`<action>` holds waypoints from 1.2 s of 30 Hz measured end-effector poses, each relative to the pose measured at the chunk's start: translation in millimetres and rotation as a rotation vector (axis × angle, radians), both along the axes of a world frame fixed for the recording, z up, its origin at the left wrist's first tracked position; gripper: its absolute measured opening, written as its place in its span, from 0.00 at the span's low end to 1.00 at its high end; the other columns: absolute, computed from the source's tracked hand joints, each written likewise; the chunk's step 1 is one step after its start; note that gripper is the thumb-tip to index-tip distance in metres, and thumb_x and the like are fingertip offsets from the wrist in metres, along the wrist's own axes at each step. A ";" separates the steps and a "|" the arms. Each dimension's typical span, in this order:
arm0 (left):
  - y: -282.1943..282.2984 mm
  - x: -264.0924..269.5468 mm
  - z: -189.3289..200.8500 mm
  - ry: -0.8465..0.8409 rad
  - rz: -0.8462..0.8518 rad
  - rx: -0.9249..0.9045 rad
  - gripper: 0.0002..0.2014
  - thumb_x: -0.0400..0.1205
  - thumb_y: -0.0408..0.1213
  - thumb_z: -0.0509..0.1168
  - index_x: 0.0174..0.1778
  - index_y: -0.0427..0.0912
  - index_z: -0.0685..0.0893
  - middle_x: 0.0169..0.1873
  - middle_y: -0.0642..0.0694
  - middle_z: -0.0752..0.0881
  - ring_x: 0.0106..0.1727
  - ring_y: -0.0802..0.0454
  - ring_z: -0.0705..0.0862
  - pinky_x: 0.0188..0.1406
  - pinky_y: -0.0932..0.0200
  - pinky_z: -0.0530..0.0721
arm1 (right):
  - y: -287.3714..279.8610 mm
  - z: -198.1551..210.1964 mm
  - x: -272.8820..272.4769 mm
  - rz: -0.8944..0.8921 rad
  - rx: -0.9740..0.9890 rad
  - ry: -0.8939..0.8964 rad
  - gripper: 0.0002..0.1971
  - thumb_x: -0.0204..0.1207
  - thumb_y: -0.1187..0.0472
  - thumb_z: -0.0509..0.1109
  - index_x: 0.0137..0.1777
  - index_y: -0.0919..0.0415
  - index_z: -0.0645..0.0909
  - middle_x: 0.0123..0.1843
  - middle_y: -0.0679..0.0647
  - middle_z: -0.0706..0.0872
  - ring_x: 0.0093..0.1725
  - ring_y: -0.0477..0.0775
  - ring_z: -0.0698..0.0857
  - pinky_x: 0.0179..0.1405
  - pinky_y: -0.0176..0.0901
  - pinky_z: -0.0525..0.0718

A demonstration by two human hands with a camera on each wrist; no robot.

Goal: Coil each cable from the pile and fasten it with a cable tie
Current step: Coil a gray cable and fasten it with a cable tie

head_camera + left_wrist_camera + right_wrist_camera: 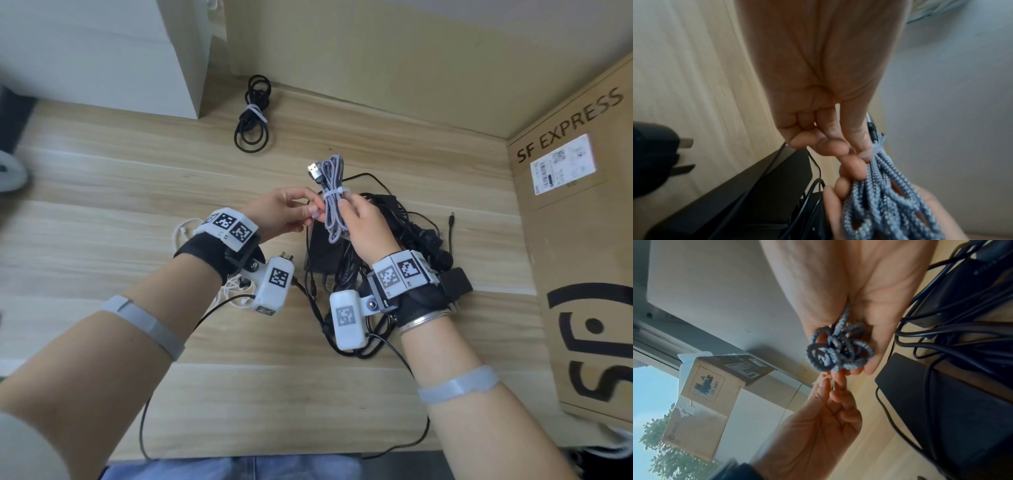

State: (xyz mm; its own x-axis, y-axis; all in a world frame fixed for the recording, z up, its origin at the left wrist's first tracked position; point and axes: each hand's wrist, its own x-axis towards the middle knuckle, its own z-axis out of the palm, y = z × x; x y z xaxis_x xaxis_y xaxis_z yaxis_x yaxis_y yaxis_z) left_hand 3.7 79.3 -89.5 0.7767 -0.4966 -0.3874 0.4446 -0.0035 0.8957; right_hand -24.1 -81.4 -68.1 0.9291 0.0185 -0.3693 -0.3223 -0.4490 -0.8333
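Note:
A grey braided USB cable (332, 202) is coiled into a long bundle and held upright above the table. A white cable tie (335, 192) runs round its middle. My right hand (363, 219) grips the bundle just below the tie, and its loops (838, 350) lie in that palm. My left hand (291, 209) pinches the tail of the tie (869, 153) between thumb and fingertips at the bundle's left side. The pile of tangled black cables (404, 233) with a black power adapter (323, 246) lies under both hands.
A coiled black cable (252, 116) fastened with a white tie lies at the back of the wooden table (102, 178). A white cable (180, 233) lies under my left wrist. A large cardboard box (582, 240) stands at the right, and a white cabinet (102, 51) at the back left.

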 end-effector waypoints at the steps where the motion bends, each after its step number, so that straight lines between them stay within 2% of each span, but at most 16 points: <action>1: -0.7 -0.7 -0.3 0.011 0.022 -0.021 0.08 0.82 0.27 0.60 0.42 0.42 0.81 0.32 0.49 0.84 0.29 0.60 0.76 0.33 0.69 0.79 | 0.0 -1.8 -1.1 -0.013 0.032 0.008 0.17 0.80 0.50 0.57 0.63 0.53 0.79 0.54 0.54 0.88 0.56 0.56 0.86 0.61 0.63 0.81; 2: -0.9 -1.2 -0.4 0.030 0.051 -0.050 0.07 0.81 0.27 0.60 0.42 0.42 0.81 0.31 0.50 0.84 0.28 0.60 0.76 0.34 0.68 0.81 | -1.0 -4.6 -1.8 -0.015 0.050 0.011 0.17 0.77 0.48 0.57 0.61 0.50 0.79 0.54 0.56 0.88 0.56 0.58 0.86 0.61 0.65 0.81; 4: 0.6 -1.4 -0.2 0.096 0.130 -0.124 0.07 0.82 0.28 0.59 0.43 0.42 0.81 0.28 0.53 0.85 0.27 0.62 0.78 0.38 0.66 0.85 | -2.4 -4.8 -5.8 0.023 0.047 -0.008 0.14 0.79 0.50 0.56 0.59 0.47 0.79 0.53 0.57 0.88 0.56 0.60 0.85 0.62 0.67 0.79; 7: 2.9 -0.2 2.3 0.152 0.163 -0.163 0.07 0.82 0.28 0.59 0.41 0.42 0.80 0.27 0.53 0.85 0.26 0.63 0.80 0.44 0.63 0.88 | -3.7 -5.1 -11.8 0.053 0.038 -0.030 0.14 0.84 0.57 0.55 0.64 0.52 0.78 0.53 0.53 0.87 0.57 0.57 0.85 0.63 0.65 0.79; 10: -1.7 -2.6 6.4 0.129 0.148 -0.085 0.07 0.81 0.29 0.62 0.39 0.42 0.79 0.27 0.52 0.85 0.26 0.62 0.80 0.47 0.60 0.87 | -4.3 -9.1 -14.7 0.049 0.054 -0.025 0.13 0.84 0.58 0.55 0.63 0.50 0.77 0.52 0.51 0.86 0.58 0.58 0.85 0.64 0.66 0.78; 12: -5.9 -3.2 7.7 0.127 0.205 -0.058 0.06 0.80 0.30 0.63 0.38 0.42 0.79 0.26 0.51 0.85 0.25 0.62 0.80 0.47 0.60 0.88 | -4.9 -10.3 -15.3 0.046 0.047 -0.015 0.15 0.84 0.58 0.55 0.66 0.53 0.77 0.52 0.52 0.86 0.58 0.58 0.85 0.63 0.66 0.78; 16: -11.0 -1.2 9.2 0.083 0.277 0.086 0.07 0.78 0.31 0.67 0.35 0.41 0.79 0.23 0.52 0.85 0.25 0.63 0.82 0.46 0.60 0.88 | -5.7 -13.2 -17.6 0.073 -0.004 -0.013 0.16 0.83 0.55 0.54 0.67 0.52 0.76 0.51 0.61 0.87 0.53 0.64 0.85 0.58 0.68 0.80; 18: -14.7 -0.4 10.5 0.043 0.283 0.174 0.07 0.77 0.32 0.69 0.33 0.42 0.79 0.25 0.49 0.85 0.25 0.63 0.82 0.45 0.61 0.88 | -4.6 -13.1 -19.2 0.083 -0.029 -0.012 0.16 0.84 0.56 0.54 0.69 0.53 0.75 0.51 0.63 0.87 0.52 0.65 0.84 0.57 0.68 0.81; 22: -19.4 -1.0 12.2 -0.022 0.288 0.280 0.08 0.76 0.33 0.71 0.33 0.41 0.79 0.29 0.45 0.84 0.23 0.64 0.82 0.38 0.66 0.86 | -4.5 -11.8 -21.8 0.098 -0.075 -0.020 0.16 0.85 0.57 0.53 0.69 0.54 0.75 0.53 0.61 0.87 0.53 0.61 0.85 0.57 0.64 0.82; 26: -20.2 -2.6 14.5 -0.046 0.256 0.344 0.09 0.75 0.33 0.72 0.31 0.42 0.79 0.29 0.44 0.84 0.29 0.57 0.82 0.47 0.57 0.86 | -6.7 -13.1 -23.9 0.118 -0.128 -0.034 0.17 0.85 0.56 0.53 0.70 0.56 0.75 0.52 0.63 0.87 0.51 0.63 0.85 0.55 0.61 0.82; 29: -23.2 -4.8 15.4 -0.070 0.257 0.385 0.10 0.75 0.33 0.72 0.31 0.43 0.79 0.29 0.44 0.84 0.31 0.54 0.82 0.52 0.51 0.86 | -8.5 -13.1 -24.5 0.113 -0.144 -0.038 0.17 0.85 0.57 0.52 0.70 0.57 0.74 0.51 0.60 0.87 0.51 0.59 0.84 0.55 0.56 0.82; 33: -24.4 -5.3 17.3 -0.087 0.244 0.410 0.09 0.75 0.34 0.72 0.31 0.43 0.79 0.29 0.44 0.85 0.31 0.54 0.82 0.53 0.51 0.86 | -9.2 -16.6 -24.5 0.098 -0.075 0.005 0.17 0.85 0.56 0.52 0.69 0.55 0.74 0.54 0.58 0.86 0.55 0.59 0.84 0.60 0.63 0.81; 36: -23.2 -5.0 20.0 -0.077 0.211 0.416 0.09 0.74 0.33 0.73 0.32 0.42 0.79 0.31 0.44 0.86 0.33 0.54 0.83 0.54 0.51 0.86 | -10.8 -18.0 -26.3 0.109 -0.042 0.048 0.18 0.86 0.56 0.51 0.72 0.53 0.72 0.58 0.58 0.85 0.59 0.58 0.83 0.64 0.63 0.78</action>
